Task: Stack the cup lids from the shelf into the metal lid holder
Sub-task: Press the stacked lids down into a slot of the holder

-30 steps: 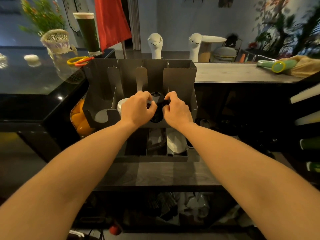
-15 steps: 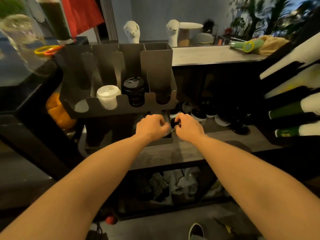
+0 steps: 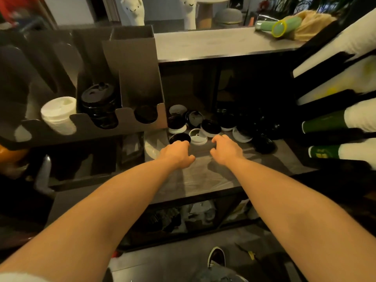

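Head view: both hands at the loose cup lids on the shelf (image 3: 203, 180); pick-up hazards.
The left hand (image 3: 176, 154) has bent fingers reaching the near edge of a black lid (image 3: 180, 137); whether they pinch it cannot be told. The right hand (image 3: 226, 149) hovers with loosely bent fingers, holding nothing, just short of a white lid (image 3: 198, 136). The loose lids (image 3: 210, 127) lie overlapped, just right of the metal lid holder (image 3: 140, 78). Probable faults: a sliding grip pushes neighbouring lids back into the dark; two nested lids lift together; a black lid enters the white stack (image 3: 59, 116).
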The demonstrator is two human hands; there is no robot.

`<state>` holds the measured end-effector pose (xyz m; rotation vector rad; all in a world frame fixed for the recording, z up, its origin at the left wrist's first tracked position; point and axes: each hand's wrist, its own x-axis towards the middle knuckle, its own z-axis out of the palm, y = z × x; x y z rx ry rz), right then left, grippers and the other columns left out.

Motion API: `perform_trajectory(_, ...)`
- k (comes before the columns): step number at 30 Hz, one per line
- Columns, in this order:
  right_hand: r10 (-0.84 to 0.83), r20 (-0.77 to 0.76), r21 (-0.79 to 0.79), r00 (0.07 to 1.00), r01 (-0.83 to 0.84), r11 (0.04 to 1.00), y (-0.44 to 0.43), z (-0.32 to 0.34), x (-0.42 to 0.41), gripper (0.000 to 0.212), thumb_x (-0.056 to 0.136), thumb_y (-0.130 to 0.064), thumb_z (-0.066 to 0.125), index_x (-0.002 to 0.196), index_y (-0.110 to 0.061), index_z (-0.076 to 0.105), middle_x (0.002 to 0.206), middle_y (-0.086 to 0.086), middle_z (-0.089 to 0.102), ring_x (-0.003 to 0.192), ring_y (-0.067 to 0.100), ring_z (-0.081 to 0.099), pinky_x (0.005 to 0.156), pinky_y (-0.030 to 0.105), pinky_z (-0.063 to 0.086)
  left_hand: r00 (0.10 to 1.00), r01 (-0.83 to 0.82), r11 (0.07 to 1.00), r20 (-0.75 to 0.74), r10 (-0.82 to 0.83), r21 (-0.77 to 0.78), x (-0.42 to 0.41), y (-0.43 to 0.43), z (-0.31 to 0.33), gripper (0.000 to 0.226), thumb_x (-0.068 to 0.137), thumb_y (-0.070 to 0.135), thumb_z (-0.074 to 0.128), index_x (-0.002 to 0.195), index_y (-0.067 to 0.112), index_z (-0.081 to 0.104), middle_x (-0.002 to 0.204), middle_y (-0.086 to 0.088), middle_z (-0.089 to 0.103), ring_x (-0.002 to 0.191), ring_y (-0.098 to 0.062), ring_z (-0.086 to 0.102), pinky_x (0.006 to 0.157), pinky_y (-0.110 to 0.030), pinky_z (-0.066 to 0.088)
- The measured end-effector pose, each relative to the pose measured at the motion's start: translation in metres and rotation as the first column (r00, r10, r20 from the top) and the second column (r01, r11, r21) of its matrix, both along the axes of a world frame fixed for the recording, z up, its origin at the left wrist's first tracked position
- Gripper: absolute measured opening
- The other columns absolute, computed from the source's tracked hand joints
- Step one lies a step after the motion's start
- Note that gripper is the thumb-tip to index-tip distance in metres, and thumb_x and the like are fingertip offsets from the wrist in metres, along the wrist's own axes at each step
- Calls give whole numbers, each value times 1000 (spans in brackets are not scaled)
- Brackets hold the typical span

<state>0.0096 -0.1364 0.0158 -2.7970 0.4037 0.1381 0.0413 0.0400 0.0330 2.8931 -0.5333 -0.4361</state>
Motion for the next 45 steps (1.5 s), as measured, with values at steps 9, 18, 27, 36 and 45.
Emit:
perform_trajectory(9, 60, -95, 107, 994, -49, 993, -49, -45, 65, 58, 100, -32, 51, 153, -20, 29, 159, 6, 26, 133, 34, 45, 100, 42, 44, 967, -217, 973, -119, 225, 80, 46, -45, -41, 55, 96, 44, 58, 140, 14, 43, 139, -13, 43, 115, -39, 56, 87, -45, 51)
perform_trajectory(18, 101, 63, 432, 993, -118, 894, -67, -86, 86, 36, 98, -5, 51, 134, -6, 47, 143, 11, 30, 122, 32, 45, 96, 20, 30, 882, -460, 888, -119, 457, -3, 57, -70, -86, 42, 98, 22, 53, 139, 14, 46, 148, -13, 35, 124, -44, 49, 98, -46, 43)
perform_trajectory(27, -8, 74, 482, 997, -29, 876, -74, -103, 85, 24, 93, -20, 65, 106, -3, 55, 122, 11, 44, 109, 31, 48, 79, 22, 28, 862, -501, 864, -118, 493, -51, 70, -75, -99, 33, 97, 23, 54, 128, 10, 52, 139, -14, 47, 123, -41, 50, 97, -45, 44)
perform_trajectory(36, -29, 83, 437, 996, -10, 899, -70, -84, 104, 43, 91, -35, 67, 123, -9, 54, 121, 11, 63, 111, 31, 60, 76, 30, 41, 900, -432, 901, -83, 428, -31, 73, -70, -85, 42, 94, 45, 58, 119, 12, 55, 126, -10, 55, 108, -34, 58, 79, -35, 45)
perform_trajectory(45, 248, 20, 46, 969, -248, 968, -68, -55, 125, 29, 98, -34, 52, 109, -10, 63, 99, 13, 70, 92, 33, 66, 63, 33, 46, 916, -397, 910, 8, 401, -117, 78, -69, -60, 32, 94, 49, 55, 101, 18, 53, 111, -6, 60, 95, -30, 60, 75, -35, 48)
